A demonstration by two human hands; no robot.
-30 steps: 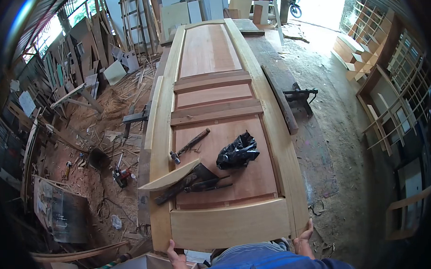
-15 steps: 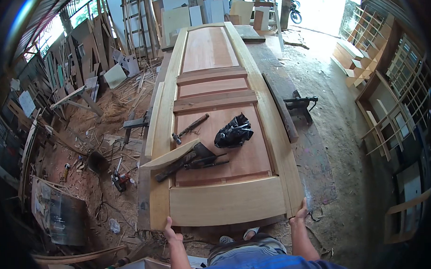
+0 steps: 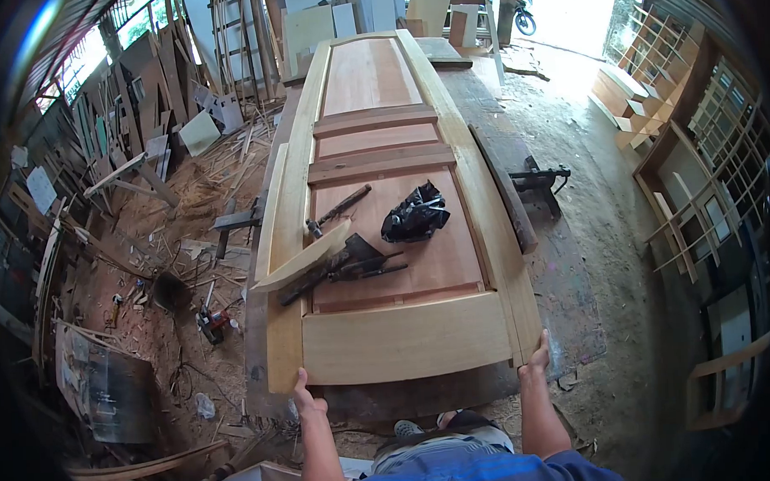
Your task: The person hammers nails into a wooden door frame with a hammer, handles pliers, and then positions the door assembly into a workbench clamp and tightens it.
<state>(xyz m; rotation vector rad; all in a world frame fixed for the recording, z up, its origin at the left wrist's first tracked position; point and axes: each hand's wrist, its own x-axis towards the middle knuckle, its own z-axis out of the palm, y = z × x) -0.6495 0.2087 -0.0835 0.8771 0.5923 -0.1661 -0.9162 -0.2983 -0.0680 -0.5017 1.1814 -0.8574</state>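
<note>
**Honey-Pale and Held at Both Corners**

A panelled door (image 3: 387, 183) stretches from the lower centre of the frame to the upper centre, above a grey, stained workbench (image 3: 569, 293). At its near end, the left hand (image 3: 307, 400) grasps the lower-left corner and the right hand (image 3: 534, 368) the lower-right, thumbs at the edge; the other fingers are largely hidden beneath. Whether that end rests or is raised cannot be told.

Good handling here means matched effort from both arms and a level door. In mid-frame, a hammer (image 3: 341, 208), a crumpled black bag (image 3: 415, 212), dark tools (image 3: 356, 263) and a curved offcut (image 3: 305, 258) lie loose on top and could slide if it tilts. The dark plank (image 3: 502, 190) along the right edge leaves little room for sideways drift.
</note>
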